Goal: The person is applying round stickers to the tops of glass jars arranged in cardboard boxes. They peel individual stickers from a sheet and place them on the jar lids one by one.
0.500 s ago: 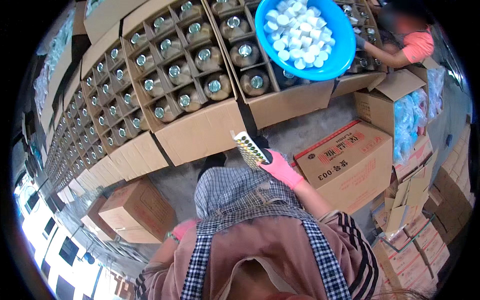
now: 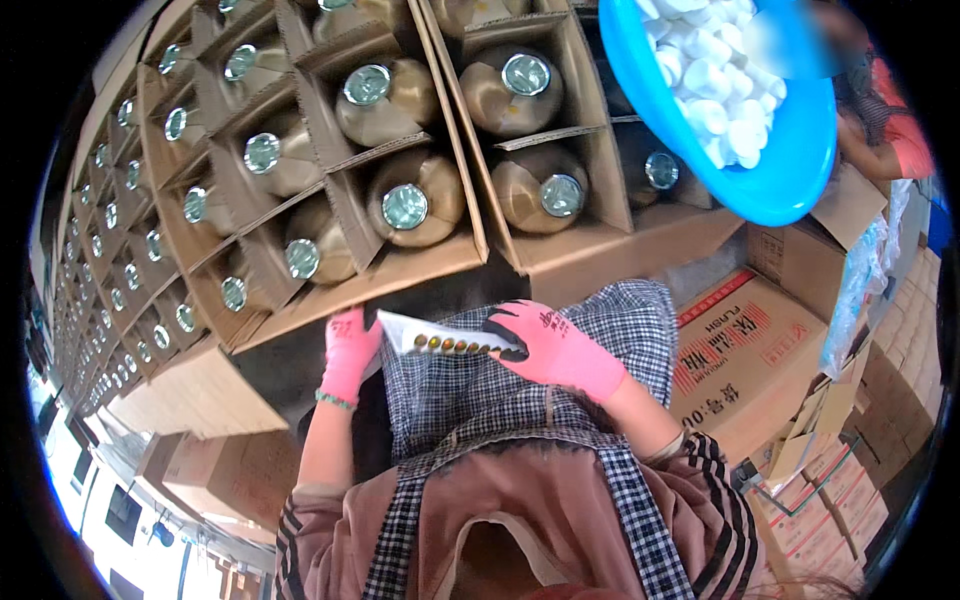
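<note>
My right hand (image 2: 556,349), in a pink glove with dark fingertips, grips a white sheet of round stickers (image 2: 440,338). A row of gold and dark dots shows along the sheet, held above my checked apron. Beside the sheet's left end is my left hand (image 2: 350,352), also pink-gloved, with a beaded band at the wrist. It is close to the front edge of an open carton (image 2: 385,280); its fingers are mostly hidden. Rounded bottles with silvery-green mouths stand in the carton's cardboard dividers, including a near bottle (image 2: 408,204).
A blue basin (image 2: 790,195) of white caps (image 2: 708,80) rests over the cartons at right. Another person (image 2: 885,130) is beyond it. A closed printed carton (image 2: 745,350) stands right of my apron; more cartons (image 2: 225,475) are at lower left.
My view has moved closer to the bottle cartons. My left hand has come up from my side to the carton's edge. The sticker sheet, still in my right hand, has tilted toward level.
</note>
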Tool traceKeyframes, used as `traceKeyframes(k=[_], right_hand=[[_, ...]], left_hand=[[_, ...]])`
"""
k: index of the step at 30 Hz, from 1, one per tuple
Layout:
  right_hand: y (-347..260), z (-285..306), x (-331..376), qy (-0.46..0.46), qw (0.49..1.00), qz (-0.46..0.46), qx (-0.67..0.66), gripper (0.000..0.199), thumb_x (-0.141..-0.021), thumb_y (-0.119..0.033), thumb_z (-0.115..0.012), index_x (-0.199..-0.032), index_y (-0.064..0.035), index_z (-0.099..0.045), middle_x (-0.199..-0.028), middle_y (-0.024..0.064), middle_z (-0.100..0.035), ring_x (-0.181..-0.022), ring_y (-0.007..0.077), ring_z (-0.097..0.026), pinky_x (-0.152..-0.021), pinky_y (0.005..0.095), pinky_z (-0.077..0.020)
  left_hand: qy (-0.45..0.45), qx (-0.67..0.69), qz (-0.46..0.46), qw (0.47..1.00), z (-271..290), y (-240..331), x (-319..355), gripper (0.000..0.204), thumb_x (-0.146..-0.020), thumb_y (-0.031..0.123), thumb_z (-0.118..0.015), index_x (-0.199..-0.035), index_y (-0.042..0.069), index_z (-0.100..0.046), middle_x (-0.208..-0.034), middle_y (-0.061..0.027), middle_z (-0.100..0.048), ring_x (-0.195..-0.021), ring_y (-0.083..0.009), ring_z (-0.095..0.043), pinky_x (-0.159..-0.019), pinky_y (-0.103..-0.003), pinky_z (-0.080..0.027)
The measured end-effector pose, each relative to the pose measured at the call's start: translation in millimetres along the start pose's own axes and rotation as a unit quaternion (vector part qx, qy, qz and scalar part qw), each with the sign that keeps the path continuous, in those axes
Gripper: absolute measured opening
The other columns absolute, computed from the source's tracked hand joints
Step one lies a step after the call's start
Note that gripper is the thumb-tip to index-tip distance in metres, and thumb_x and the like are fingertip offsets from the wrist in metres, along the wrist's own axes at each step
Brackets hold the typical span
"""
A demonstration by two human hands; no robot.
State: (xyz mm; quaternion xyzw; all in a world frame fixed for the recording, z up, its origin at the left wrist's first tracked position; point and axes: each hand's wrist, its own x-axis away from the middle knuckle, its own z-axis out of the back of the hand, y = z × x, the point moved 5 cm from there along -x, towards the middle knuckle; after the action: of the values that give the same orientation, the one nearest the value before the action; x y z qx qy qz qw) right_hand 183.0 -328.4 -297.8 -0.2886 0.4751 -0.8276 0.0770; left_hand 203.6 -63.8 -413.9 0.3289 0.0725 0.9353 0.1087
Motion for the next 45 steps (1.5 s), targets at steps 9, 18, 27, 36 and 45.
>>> traceKeyframes(k=[9, 18, 27, 36, 45], right_hand=[[34, -14, -56, -0.044, 0.985, 0.161, 0.045, 0.039, -0.068, -0.019, -0.061, -0.101, -0.0023, -0.05, -0.102, 0.0132, -0.05, -0.095, 0.0284, -0.047, -0.081, 0.0353, -0.0395], [21, 1, -55, 0.011, 0.974, 0.071, -0.216, 0.04, -0.065, -0.018, -0.071, -0.095, 0.002, -0.055, -0.084, 0.0088, -0.061, -0.077, 0.0128, -0.055, -0.07, 0.0262, -0.0434], [5, 52, -48, 0.031, 0.96, 0.158, -0.23, 0.039, -0.066, -0.018, -0.069, -0.097, 0.0011, -0.054, -0.083, 0.0065, -0.061, -0.078, 0.0086, -0.052, -0.071, 0.025, -0.0414], [23, 18, -33, -0.049, 0.98, 0.16, -0.104, 0.044, -0.065, -0.024, -0.069, -0.099, -0.0006, -0.054, -0.086, 0.0129, -0.061, -0.08, 0.02, -0.058, -0.07, 0.0301, -0.0441], [26, 0, -31, -0.102, 0.981, 0.085, -0.143, 0.048, -0.065, -0.031, -0.068, -0.099, -0.0014, -0.053, -0.085, 0.0111, -0.059, -0.08, 0.0179, -0.056, -0.073, 0.0298, -0.042]], left_hand=[[0.255, 0.042, -0.05, 0.965, 29, -9, -28, 0.035, -0.065, 0.029, -0.064, -0.093, 0.009, -0.06, -0.088, -0.0119, -0.059, -0.084, -0.0311, -0.054, -0.077, -0.039, -0.04], [0.154, 0.049, -0.041, 0.986, 31, -9, -19, 0.034, -0.07, 0.031, -0.061, -0.087, 0.002, -0.057, -0.084, -0.017, -0.059, -0.08, -0.0345, -0.055, -0.072, -0.042, -0.042], [-0.123, 0.376, -0.395, 0.829, 125, 86, 19, 0.048, -0.065, 0.035, -0.065, -0.091, -0.005, -0.058, -0.081, -0.0152, -0.061, -0.082, -0.0278, -0.058, -0.075, -0.034, -0.043], [0.27, 0.575, -0.288, 0.717, 138, 75, 14, 0.116, -0.042, 0.074, -0.059, -0.121, -0.006, -0.031, -0.116, -0.0127, -0.043, -0.109, -0.0221, -0.041, -0.095, -0.033, -0.028], [0.141, 0.539, -0.176, 0.811, 87, 60, 14, 0.034, -0.054, 0.0, -0.07, -0.086, -0.004, -0.058, -0.088, -0.011, -0.06, -0.084, -0.0164, -0.056, -0.077, -0.027, -0.042]])
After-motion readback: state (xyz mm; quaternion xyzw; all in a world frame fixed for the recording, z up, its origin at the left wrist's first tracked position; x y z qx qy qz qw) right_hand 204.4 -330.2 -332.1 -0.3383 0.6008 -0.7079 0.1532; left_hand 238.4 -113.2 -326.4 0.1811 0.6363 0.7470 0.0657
